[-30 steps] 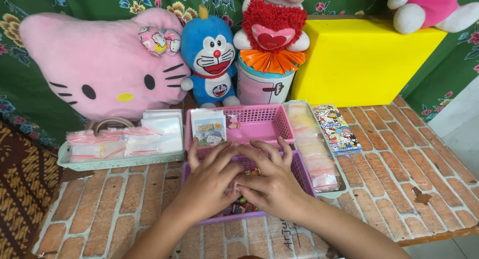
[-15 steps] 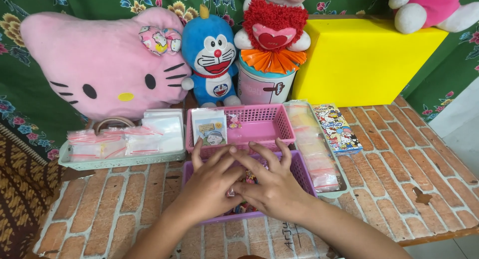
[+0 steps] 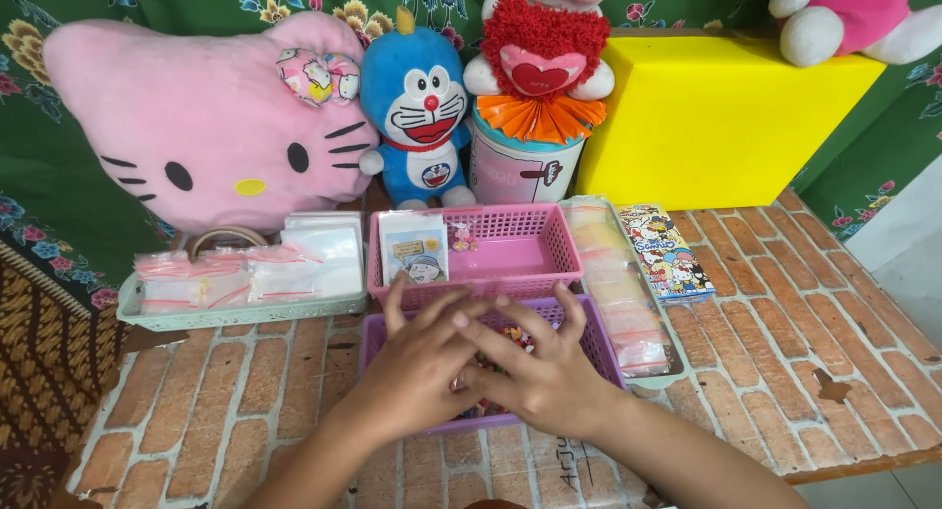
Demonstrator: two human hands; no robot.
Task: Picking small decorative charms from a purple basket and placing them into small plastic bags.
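Brick-patterned tabletop [image 3: 235, 391] carries a purple basket [image 3: 599, 344] at its near middle, where the left hand [image 3: 417, 367] and right hand [image 3: 542, 367] overlap with fingers spread over small colourful beads [image 3: 512, 338]. Since a moment ago the fingers have lifted and fanned wider, uncovering more beads. Just beyond sits a pink basket [image 3: 510, 249]; a pale tray [image 3: 226, 313] lies left.
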